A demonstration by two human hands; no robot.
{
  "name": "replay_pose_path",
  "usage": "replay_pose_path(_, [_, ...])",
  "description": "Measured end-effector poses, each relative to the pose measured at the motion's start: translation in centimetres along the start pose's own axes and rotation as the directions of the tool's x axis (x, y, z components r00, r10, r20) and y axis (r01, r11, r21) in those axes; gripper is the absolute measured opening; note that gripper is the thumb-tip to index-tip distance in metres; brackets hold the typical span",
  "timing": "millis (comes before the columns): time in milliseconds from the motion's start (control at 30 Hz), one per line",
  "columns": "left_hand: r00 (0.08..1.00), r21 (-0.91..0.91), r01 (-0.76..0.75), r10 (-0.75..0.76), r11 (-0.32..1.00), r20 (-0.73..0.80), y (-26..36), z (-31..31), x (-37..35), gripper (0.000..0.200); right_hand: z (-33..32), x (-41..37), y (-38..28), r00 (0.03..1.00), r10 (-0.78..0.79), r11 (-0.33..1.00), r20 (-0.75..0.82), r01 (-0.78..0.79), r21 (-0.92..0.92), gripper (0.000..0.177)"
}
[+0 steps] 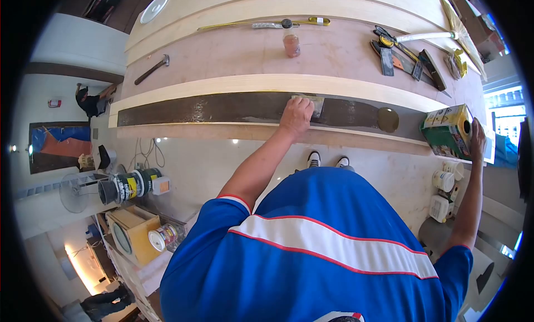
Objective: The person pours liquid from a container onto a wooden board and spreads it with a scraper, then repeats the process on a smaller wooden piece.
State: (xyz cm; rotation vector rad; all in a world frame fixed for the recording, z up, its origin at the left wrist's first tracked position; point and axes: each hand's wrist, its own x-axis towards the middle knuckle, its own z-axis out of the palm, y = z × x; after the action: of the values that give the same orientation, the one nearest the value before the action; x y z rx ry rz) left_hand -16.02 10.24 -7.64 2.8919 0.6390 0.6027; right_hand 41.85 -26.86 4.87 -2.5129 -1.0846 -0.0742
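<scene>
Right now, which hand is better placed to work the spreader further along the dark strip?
Left. The left hand presses the pale spreader onto the dark strip, with uncovered length on both sides. The right hand is off at the strip's end, gripping the green can.

Loose tools and stored cans
A hammer (153,69) lies at the left of the pink board (222,55); a capped jar (291,41) stands by a long metal rule (245,25); paint cans (130,186) sit beside a fan (75,191).
</scene>
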Motion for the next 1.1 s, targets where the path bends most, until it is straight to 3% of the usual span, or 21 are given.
replay_pose_path(433, [0.996,-0.019,0.025,-0.027,0.999,-0.085,0.3,-0.7,-2.0,0.022,-0.3,-0.5,-1.4,0.996,0.085,0.996,-0.002,-0.084,0.008,0.058])
replay_pose_path(700, [0.999,-0.031,0.037,-0.037,0.999,-0.007,0.0,0.3,0.1,0.009,0.2,-0.3,-0.1,0.999,0.039,0.999,-0.012,-0.039,-0.025,0.058])
replay_pose_path(800, [0.998,-0.06,0.002,0.002,0.998,0.062,-0.1,-2.0,-0.7,0.008,0.6,-0.1,2.0,0.997,-0.081,0.981,-0.003,0.079,-0.18,0.058])
replay_pose_path(900, [0.993,-0.035,-0.03,0.034,0.999,0.114,-0.9,-3.8,1.0,0.007,-0.4,-0.4,-0.8,0.995,0.096,0.995,0.003,-0.096,-0.027,0.055])
replay_pose_path(1033, [0.986,-0.036,-0.116,0.119,0.993,0.115,-3.4,-3.1,6.0,0.009,0.0,0.0,0.1,0.998,0.056,0.998,0.007,-0.056,-0.036,0.05])
replay_pose_path(1100, [0.942,-0.038,-0.151,0.156,0.988,0.298,-4.1,-2.0,7.9,0.012,0.0,0.0,0.1,1.0,0.027,0.999,-0.001,-0.027,-0.045,0.056])
